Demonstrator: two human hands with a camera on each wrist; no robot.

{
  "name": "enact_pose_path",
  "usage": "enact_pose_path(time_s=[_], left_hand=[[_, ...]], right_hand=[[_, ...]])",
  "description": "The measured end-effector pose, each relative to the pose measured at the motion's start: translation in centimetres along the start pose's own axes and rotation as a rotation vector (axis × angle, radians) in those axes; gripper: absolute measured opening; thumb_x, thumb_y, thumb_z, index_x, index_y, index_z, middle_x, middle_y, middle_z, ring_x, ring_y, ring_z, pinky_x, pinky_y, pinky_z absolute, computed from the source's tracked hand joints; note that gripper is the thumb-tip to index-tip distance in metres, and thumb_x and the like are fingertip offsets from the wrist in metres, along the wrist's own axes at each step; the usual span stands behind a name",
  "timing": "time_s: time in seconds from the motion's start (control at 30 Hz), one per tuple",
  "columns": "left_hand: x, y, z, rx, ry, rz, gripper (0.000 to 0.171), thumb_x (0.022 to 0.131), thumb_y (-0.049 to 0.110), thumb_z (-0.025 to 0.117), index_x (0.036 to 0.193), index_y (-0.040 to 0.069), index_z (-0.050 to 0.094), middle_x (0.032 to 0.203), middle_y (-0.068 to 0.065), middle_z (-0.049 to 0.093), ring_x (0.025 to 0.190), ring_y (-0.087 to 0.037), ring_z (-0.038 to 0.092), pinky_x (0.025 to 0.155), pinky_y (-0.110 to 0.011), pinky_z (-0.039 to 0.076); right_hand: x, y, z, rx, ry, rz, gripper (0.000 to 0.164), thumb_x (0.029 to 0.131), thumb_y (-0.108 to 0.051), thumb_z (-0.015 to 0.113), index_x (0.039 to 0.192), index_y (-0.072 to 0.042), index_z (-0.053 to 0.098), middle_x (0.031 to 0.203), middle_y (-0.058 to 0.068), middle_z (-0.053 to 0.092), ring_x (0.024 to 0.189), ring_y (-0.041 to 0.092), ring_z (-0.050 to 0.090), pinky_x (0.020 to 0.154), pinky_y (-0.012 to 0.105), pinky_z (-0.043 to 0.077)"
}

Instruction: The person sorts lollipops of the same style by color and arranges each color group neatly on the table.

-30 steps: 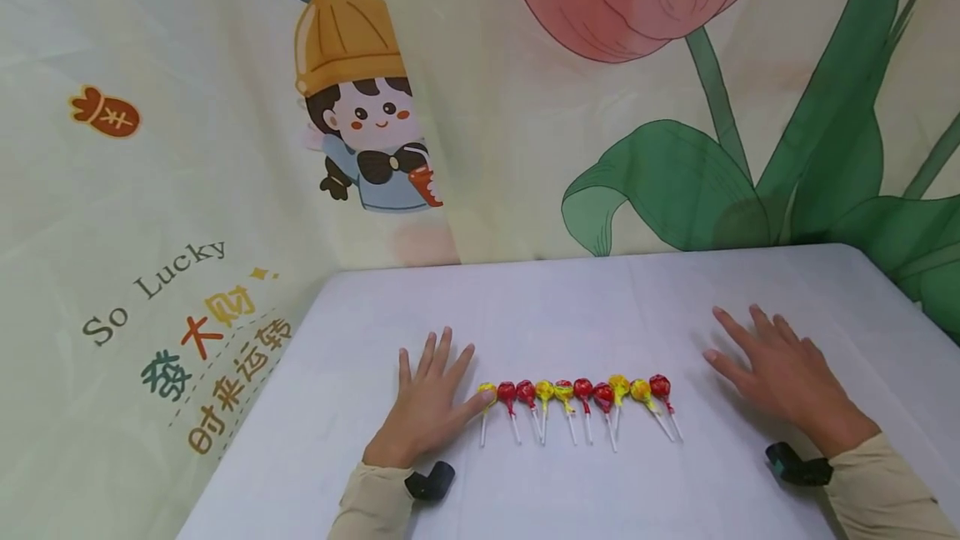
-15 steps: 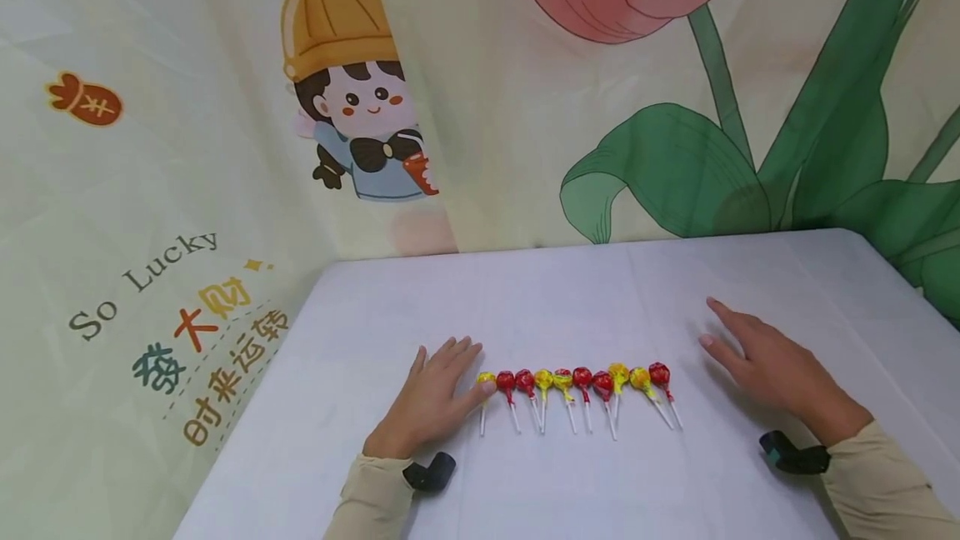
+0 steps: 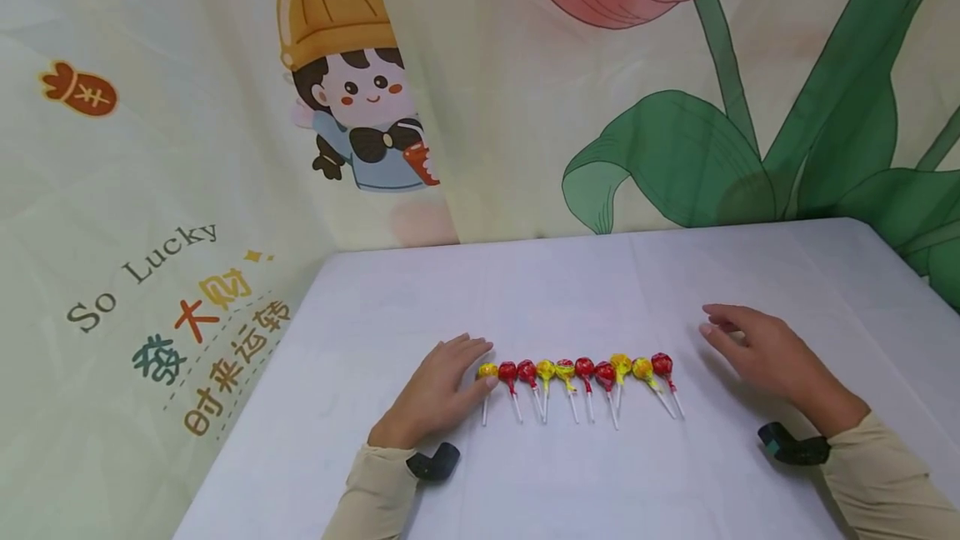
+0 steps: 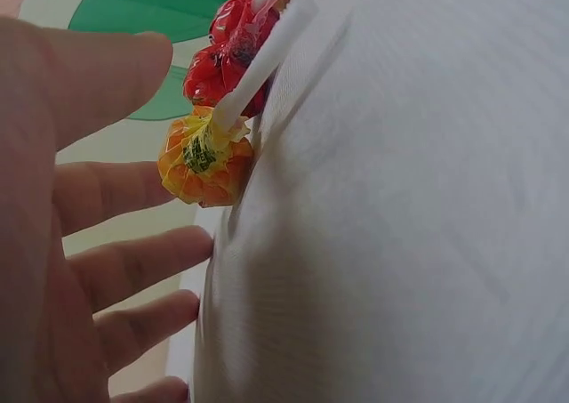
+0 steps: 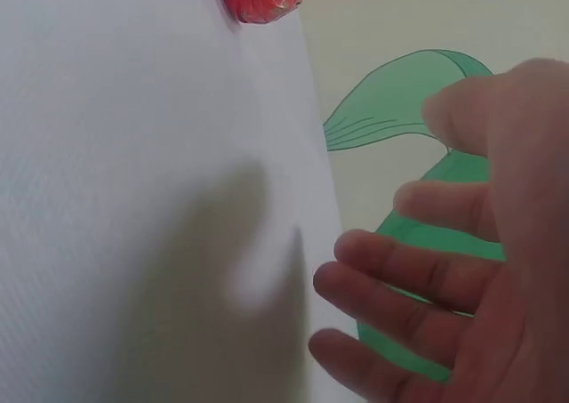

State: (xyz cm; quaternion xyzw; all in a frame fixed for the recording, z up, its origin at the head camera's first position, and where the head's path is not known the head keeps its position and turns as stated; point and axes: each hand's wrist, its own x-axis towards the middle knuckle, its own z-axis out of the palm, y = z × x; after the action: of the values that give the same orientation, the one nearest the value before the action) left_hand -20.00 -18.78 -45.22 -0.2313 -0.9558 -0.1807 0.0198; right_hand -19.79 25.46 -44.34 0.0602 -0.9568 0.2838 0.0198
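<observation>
A row of red and yellow wrapped lollipops lies on the white table, white sticks toward the person. My left hand (image 3: 431, 398) is at the row's left end, by a yellow lollipop (image 3: 487, 370). In the head view the thumb overlaps that candy. The left wrist view shows the thumb (image 4: 116, 78) and fingers apart on either side of the same yellow lollipop (image 4: 200, 158), not gripping it. To the right of the row is my right hand (image 3: 772, 352), holding nothing, fingers loosely bent. Nearest to it is the red end lollipop (image 3: 662, 365).
A white cloth covers the table (image 3: 570, 482). Behind it hangs a printed backdrop (image 3: 495, 107) with a tulip, a cartoon figure and lettering. Dark wrist cameras sit at the left cuff (image 3: 433, 462) and the right cuff (image 3: 793, 445).
Both hands have gone from spread flat to turned on their sides, with fingers drawn together. The right fingers have bent inward. The head view has tilted slightly down; the lollipops keep their row.
</observation>
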Motion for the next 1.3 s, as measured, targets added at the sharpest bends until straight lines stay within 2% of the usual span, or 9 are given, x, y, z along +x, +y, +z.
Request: enact_pose_path(time_s=[0.13, 0.33, 0.53, 0.67, 0.87, 1.3], left_hand=[[0.0, 0.0, 0.0, -0.01, 0.027, 0.023, 0.045, 0.095, 0.037, 0.065, 0.135, 0.018, 0.063, 0.137, -0.001, 0.06, 0.137, -0.026, 0.045, 0.115, -0.052, 0.028], [0.1, -0.2, 0.0, -0.024, 0.052, 0.028, 0.039, 0.094, 0.035, 0.068, 0.131, 0.02, 0.067, 0.134, 0.001, 0.062, 0.134, -0.023, 0.048, 0.111, -0.05, 0.035], [0.0, -0.3, 0.0, -0.045, 0.069, 0.04, 0.036, 0.094, 0.032, 0.07, 0.127, 0.019, 0.07, 0.13, 0.003, 0.064, 0.133, -0.022, 0.049, 0.11, -0.049, 0.037], [0.1, -0.2, 0.0, -0.045, 0.069, 0.052, 0.035, 0.094, 0.031, 0.069, 0.126, 0.019, 0.07, 0.129, 0.003, 0.064, 0.134, -0.021, 0.048, 0.11, -0.048, 0.036], [0.1, -0.1, 0.0, -0.056, 0.084, 0.032, 0.031, 0.093, 0.027, 0.07, 0.123, 0.019, 0.072, 0.126, 0.003, 0.066, 0.133, -0.022, 0.049, 0.11, -0.049, 0.037], [0.2, -0.1, 0.1, -0.099, 0.079, 0.017, 0.03, 0.093, 0.026, 0.071, 0.122, 0.019, 0.073, 0.128, -0.002, 0.065, 0.129, -0.024, 0.052, 0.108, -0.05, 0.039]], right_hand=[[-0.1, -0.3, 0.1, 0.092, 0.013, 0.008, 0.051, 0.102, -0.036, 0.058, 0.136, 0.001, 0.057, 0.128, 0.024, 0.061, 0.11, 0.041, 0.059, 0.083, 0.052, 0.055], [0.0, -0.7, -0.1, 0.296, -0.068, 0.029, 0.048, 0.101, -0.038, 0.06, 0.133, -0.002, 0.06, 0.113, 0.016, 0.067, 0.094, 0.028, 0.063, 0.068, 0.034, 0.056], [0.2, -1.3, 0.2, 0.379, -0.167, 0.041, 0.052, 0.098, -0.042, 0.063, 0.133, -0.004, 0.06, 0.104, 0.007, 0.068, 0.093, 0.024, 0.061, 0.069, 0.034, 0.054], [0.3, -1.4, 0.8, 0.393, -0.221, 0.047, 0.052, 0.097, -0.043, 0.065, 0.133, -0.005, 0.061, 0.107, 0.008, 0.067, 0.093, 0.025, 0.059, 0.07, 0.034, 0.054], [0.2, -1.5, 1.5, 0.384, -0.235, 0.011, 0.051, 0.095, -0.041, 0.068, 0.131, -0.005, 0.062, 0.121, 0.011, 0.065, 0.096, 0.025, 0.058, 0.071, 0.033, 0.055], [0.0, -1.8, 1.9, 0.318, -0.234, -0.006, 0.046, 0.093, -0.033, 0.071, 0.129, -0.005, 0.064, 0.119, 0.011, 0.065, 0.101, 0.027, 0.058, 0.072, 0.031, 0.055]])
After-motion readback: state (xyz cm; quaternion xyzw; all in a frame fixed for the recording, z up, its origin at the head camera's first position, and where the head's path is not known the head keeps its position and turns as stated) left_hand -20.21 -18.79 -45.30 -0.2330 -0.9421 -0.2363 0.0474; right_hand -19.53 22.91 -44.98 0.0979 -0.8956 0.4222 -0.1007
